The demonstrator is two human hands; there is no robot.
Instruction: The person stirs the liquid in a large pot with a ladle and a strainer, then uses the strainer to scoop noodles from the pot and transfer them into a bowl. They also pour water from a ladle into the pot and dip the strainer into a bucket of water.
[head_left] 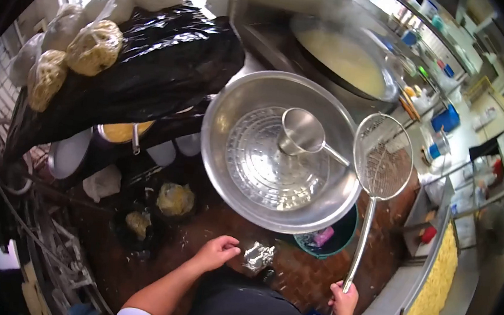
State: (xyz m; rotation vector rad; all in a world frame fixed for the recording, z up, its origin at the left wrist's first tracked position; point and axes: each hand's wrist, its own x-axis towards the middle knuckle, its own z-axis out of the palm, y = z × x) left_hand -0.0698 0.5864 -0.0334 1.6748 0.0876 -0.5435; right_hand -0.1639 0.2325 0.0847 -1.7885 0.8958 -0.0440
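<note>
My right hand (344, 300) is wrapped round the long metal handle of a wire-mesh skimmer (382, 163). The skimmer is held upright, its round mesh head beside the right rim of a large steel basin (219, 154). Inside the basin rests a steel dipper (302, 132), its short handle pointing to the right rim. My left hand (219, 252) holds nothing; its fingers are loosely bent and slightly apart, in front of my body and below the basin. A crumpled piece of foil-like material (258, 257) shows on the floor just right of that hand.
A wide pan (344, 60) of pale, steaming liquid stands behind the basin. Tied plastic bags (95, 46) sit on a black plastic cover (151, 76) at left. Below the basin is a green bucket (341, 237). A tray of yellow food (432, 293) lies at right.
</note>
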